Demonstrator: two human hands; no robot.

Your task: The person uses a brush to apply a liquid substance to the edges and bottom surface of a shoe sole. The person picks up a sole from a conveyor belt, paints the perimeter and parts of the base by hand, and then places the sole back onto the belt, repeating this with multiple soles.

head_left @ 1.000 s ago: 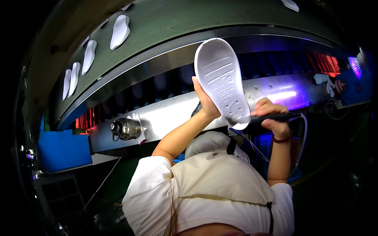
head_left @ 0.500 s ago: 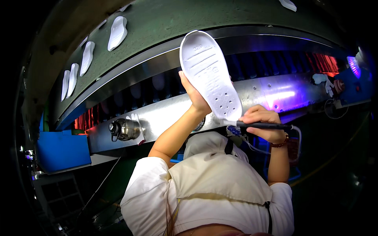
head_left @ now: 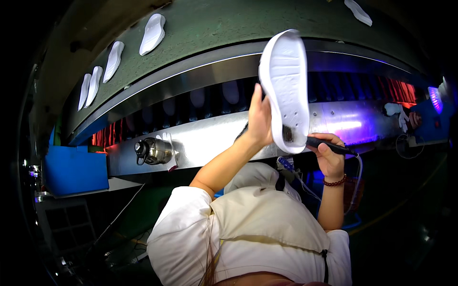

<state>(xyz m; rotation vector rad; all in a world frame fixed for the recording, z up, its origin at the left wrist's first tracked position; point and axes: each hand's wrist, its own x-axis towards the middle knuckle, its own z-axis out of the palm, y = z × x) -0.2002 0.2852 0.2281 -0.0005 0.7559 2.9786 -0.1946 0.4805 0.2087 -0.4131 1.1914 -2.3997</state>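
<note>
My left hand [head_left: 260, 119] grips a white shoe sole [head_left: 288, 90] by its left edge and holds it upright above the metal ledge. Its hollow, raised-rim side faces me, with a dark patch of unclear nature near the lower end. In my right hand [head_left: 330, 159] is a black-handled corded tool [head_left: 329, 145], pinched between thumb and fingers. The tool points left at the sole's lower right edge; its tip is hidden, so contact cannot be made out. A white cord trails down from its handle.
Several white soles, one of them a nearby sole [head_left: 152, 34], lie on the green conveyor belt [head_left: 210, 28] beyond the metal rail. On the metal ledge [head_left: 202, 140] stand a dark-lidded bottle [head_left: 153, 150] and white gloves [head_left: 398, 114]. A blue box [head_left: 78, 171] sits at left.
The sole has turned from its patterned, lettered face to its hollow face and moved right with my left hand. My right hand has rotated, still holding the tool.
</note>
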